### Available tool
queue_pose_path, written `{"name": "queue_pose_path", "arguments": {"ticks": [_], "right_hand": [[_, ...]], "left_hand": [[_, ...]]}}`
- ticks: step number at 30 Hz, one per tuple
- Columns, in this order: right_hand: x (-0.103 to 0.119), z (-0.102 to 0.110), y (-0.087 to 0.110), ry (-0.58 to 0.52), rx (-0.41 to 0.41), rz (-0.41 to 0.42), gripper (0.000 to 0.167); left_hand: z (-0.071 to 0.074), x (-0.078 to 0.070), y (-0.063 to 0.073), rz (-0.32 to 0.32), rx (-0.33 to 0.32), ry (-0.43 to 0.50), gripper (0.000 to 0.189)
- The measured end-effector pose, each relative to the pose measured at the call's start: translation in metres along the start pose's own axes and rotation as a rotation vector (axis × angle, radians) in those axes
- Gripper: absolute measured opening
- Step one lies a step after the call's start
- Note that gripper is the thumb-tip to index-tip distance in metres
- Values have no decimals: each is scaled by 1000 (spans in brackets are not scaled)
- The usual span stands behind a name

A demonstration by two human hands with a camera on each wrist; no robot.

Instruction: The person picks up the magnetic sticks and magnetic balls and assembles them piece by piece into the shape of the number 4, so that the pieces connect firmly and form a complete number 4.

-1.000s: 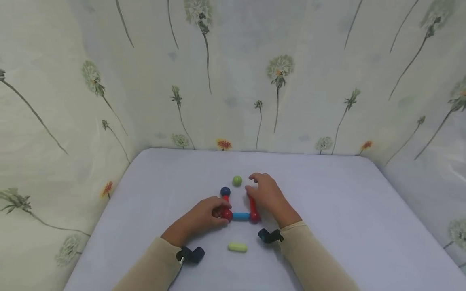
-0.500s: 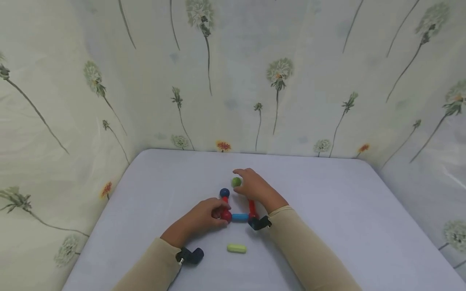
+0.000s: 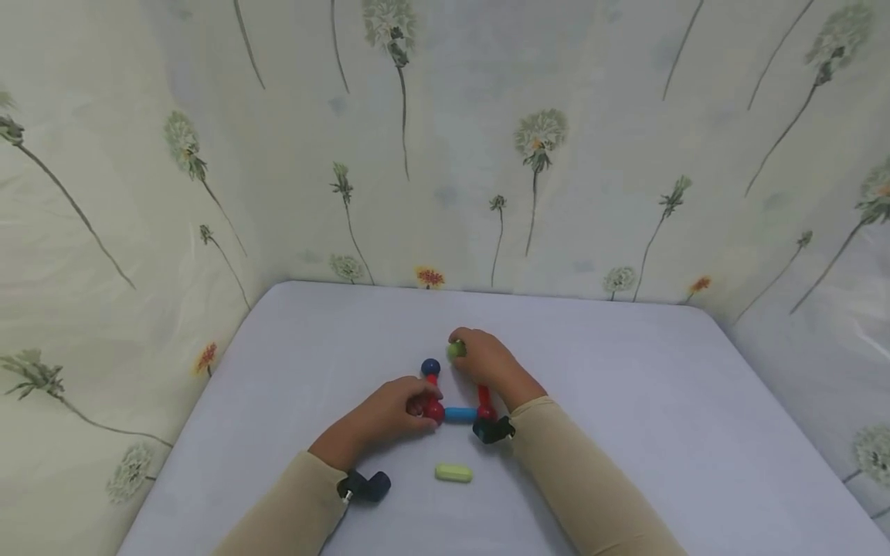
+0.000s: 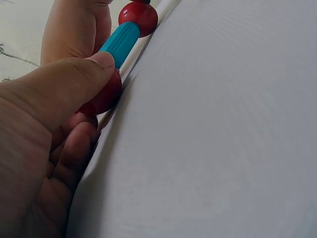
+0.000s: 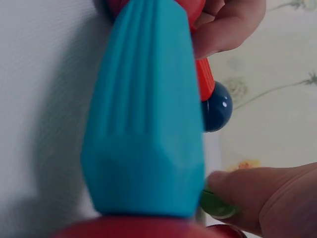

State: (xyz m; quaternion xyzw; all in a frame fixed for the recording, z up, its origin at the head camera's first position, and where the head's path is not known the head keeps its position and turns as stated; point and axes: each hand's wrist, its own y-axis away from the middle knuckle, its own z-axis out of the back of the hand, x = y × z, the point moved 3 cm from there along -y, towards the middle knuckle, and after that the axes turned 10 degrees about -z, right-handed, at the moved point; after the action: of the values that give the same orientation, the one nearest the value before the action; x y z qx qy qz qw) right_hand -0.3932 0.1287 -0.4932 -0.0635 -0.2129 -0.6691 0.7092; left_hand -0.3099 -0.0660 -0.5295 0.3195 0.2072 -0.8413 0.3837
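On the white table lies a U-shaped piece of balls and rods. A blue rod (image 3: 460, 414) links a left red ball (image 3: 434, 411) and a right red ball (image 3: 487, 412). A red rod runs back from each, and the left one ends in a dark blue ball (image 3: 431, 367). My left hand (image 3: 389, 413) grips the left red ball, its thumb reaching the blue rod (image 4: 122, 42) in the left wrist view. Behind the piece, my right hand (image 3: 490, 363) pinches a green ball (image 3: 455, 350), partly covered by the fingers. The right red rod (image 3: 484, 396) is half hidden under that hand.
A pale green rod (image 3: 453, 472) lies apart, nearer the front between the forearms. Each wrist carries a small black camera (image 3: 368, 486). A flower-printed cloth (image 3: 445, 154) rises behind and beside the table (image 3: 626, 386).
My right hand has moved left and away from the right red rod to the green ball, and its fingers have closed around it. The left hand has kept its hold.
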Motion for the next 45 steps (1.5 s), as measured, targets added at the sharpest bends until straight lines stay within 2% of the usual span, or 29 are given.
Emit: {"name": "queue_pose_path", "arguments": {"ticks": [9, 17, 21, 23, 28, 33, 40, 45], "right_hand": [[-5, 7, 8, -72, -50, -7, 37], [-11, 8, 51, -189, -80, -20, 40], [-17, 10, 70, -208, -138, -42, 40], [-19, 12, 81, -223, -138, -48, 39], [-18, 11, 109, -243, -79, -4, 35], [-20, 5, 130, -185, -33, 57, 29], [-26, 2, 147, -151, 29, 94, 27], [-39, -1, 151, -111, 132, 166, 24]], "left_hand": [[-1, 0, -6, -12, -14, 3, 42], [-2, 0, 2, 18, -4, -13, 42], [-1, -2, 3, 2, -9, -24, 43], [-1, -2, 3, -8, -12, -25, 43], [-3, 0, 1, -14, -13, -29, 44], [-3, 0, -1, -30, -20, -31, 43], [-3, -1, -1, -2, -13, -30, 42], [-4, -1, 1, 22, -3, -27, 43]]}}
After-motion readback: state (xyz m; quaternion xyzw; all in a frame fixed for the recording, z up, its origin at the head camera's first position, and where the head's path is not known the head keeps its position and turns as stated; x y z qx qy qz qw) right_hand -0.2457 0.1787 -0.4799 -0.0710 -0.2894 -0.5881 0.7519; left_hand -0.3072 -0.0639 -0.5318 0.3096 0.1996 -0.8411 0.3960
